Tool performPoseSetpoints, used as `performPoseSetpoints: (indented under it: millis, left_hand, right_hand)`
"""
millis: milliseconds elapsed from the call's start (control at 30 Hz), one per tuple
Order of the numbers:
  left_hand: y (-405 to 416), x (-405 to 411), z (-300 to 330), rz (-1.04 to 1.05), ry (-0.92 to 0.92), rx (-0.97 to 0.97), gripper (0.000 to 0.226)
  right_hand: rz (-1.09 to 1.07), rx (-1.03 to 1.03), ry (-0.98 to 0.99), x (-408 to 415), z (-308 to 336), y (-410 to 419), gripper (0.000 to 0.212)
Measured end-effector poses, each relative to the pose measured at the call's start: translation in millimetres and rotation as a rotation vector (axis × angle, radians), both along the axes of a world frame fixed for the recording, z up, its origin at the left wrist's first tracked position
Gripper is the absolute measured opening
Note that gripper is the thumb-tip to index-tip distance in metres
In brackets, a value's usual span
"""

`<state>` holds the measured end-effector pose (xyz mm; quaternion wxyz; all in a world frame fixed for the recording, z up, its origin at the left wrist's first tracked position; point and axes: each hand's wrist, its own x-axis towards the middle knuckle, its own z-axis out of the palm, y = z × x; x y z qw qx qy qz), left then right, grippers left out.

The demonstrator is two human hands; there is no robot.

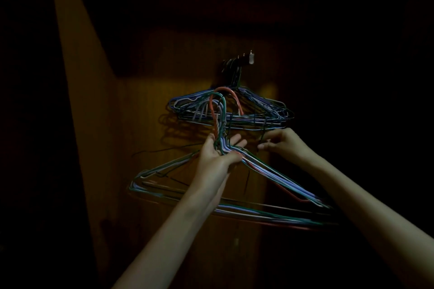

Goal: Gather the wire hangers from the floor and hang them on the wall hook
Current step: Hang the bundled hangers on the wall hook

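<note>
My left hand (218, 150) grips a bundle of wire hangers (281, 183) at their necks, raised in front of a wooden wall. Their red, green and lilac hook ends (220, 105) stand above my fist, just below the wall hook (244, 60). Several more hangers (258, 110) hang from that hook in a bunch. My right hand (281, 141) is beside the left, its fingers pinching a thin dark wire under the hung bunch.
The wooden wall panel (145, 101) is dimly lit and the surroundings are nearly black. A wooden edge (70, 54) runs diagonally at the left. The hung hangers cast shadows on the panel to their left.
</note>
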<state>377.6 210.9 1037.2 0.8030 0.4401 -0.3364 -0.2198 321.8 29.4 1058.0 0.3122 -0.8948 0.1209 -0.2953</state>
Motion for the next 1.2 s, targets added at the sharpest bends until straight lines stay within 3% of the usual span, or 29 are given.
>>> performPoseSetpoints:
  millis: [100, 200, 367, 600, 767, 967, 1200]
  left_hand:
    - [2.9, -3.4, 1.0, 0.014, -0.028, 0.019, 0.079]
    - [5.6, -2.2, 2.6, 0.026, -0.028, 0.016, 0.082]
    - [4.2, 1.6, 2.5, 0.031, -0.020, 0.011, 0.084]
    - [-10.4, 5.5, 3.9, 0.024, -0.046, 0.038, 0.084]
    - [-24.8, 7.6, 8.7, 0.043, -0.038, 0.059, 0.080]
    - [-37.7, 14.7, 14.0, 0.056, -0.045, 0.040, 0.069]
    - [-52.4, 25.9, 22.6, 0.076, -0.056, 0.023, 0.066]
  right_hand:
    - [-0.050, -0.099, 0.001, 0.1, 2.1, 1.6, 0.006]
    - [-0.064, -0.169, 0.002, 0.4, 2.8, -1.4, 0.015]
    - [-0.021, -0.093, -0.134, 1.3, 7.9, 1.0, 0.005]
    - [0.054, 0.027, -0.321, 6.5, 26.7, 20.3, 0.014]
    - [0.180, 0.240, -0.270, 13.7, 30.8, 27.4, 0.013]
    - [0.106, 0.067, -0.197, 19.1, 29.4, 10.8, 0.003]
    - [0.042, 0.026, -0.172, 5.6, 23.6, -20.5, 0.021]
